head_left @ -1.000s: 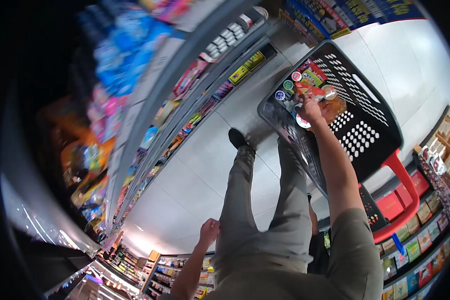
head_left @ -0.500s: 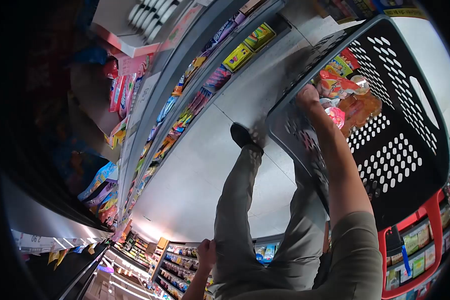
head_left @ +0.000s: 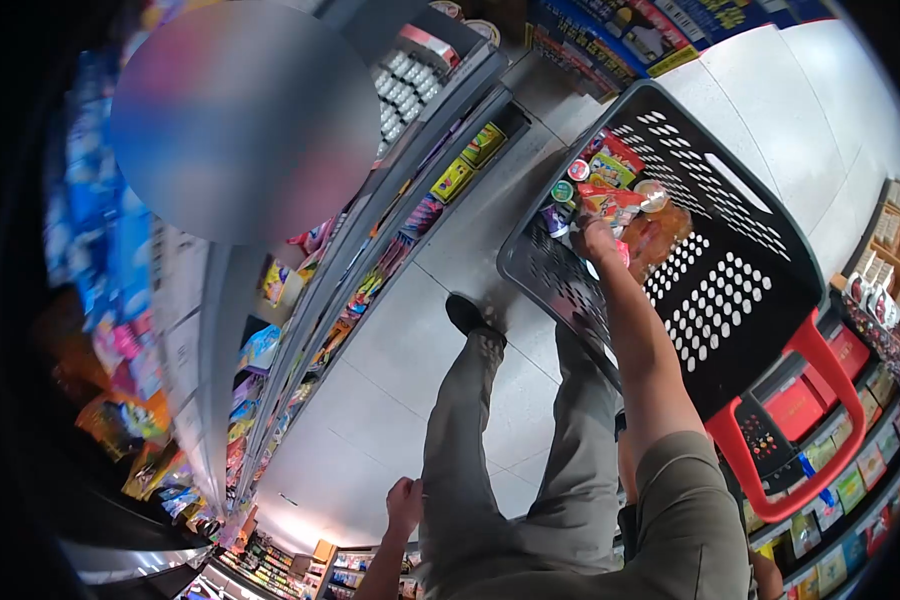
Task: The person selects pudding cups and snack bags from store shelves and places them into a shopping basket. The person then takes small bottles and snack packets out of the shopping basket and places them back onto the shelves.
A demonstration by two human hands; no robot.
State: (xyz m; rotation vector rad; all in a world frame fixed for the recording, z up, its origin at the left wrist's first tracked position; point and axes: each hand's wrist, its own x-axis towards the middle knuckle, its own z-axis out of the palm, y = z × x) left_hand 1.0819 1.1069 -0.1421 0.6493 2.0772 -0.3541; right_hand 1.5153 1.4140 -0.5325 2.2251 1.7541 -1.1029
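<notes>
The dark grey shopping basket (head_left: 750, 185) with perforated walls stands tilted in view, to the right of my legs. My right hand (head_left: 595, 240) reaches down inside it, fingers curled and partly hidden, against the packed goods near its left wall. Around this hand are an orange-red snack bag (head_left: 608, 200), a green and red packet (head_left: 615, 168), a clear round-lidded cup (head_left: 652, 195), a purple cup (head_left: 554, 220) and a brown flat package (head_left: 660, 240). My left hand (head_left: 403, 505) hangs beside my left thigh with fingers curled closed; nothing shows in it.
The basket's red handle (head_left: 845, 400) juts out at lower right. Shelves (head_left: 370, 270) of colourful sweets run along the left, with yellow boxes (head_left: 455, 180) low down. A blue printed display (head_left: 620, 40) stands ahead. More shelved packets (head_left: 850, 490) are at the right. Pale tiled floor (head_left: 370, 420) lies between.
The view has shifted, so the basket appears farther left and lower. My right hand has moved lower among the goods, and cups beside it now show. My left hand still hangs closed.
</notes>
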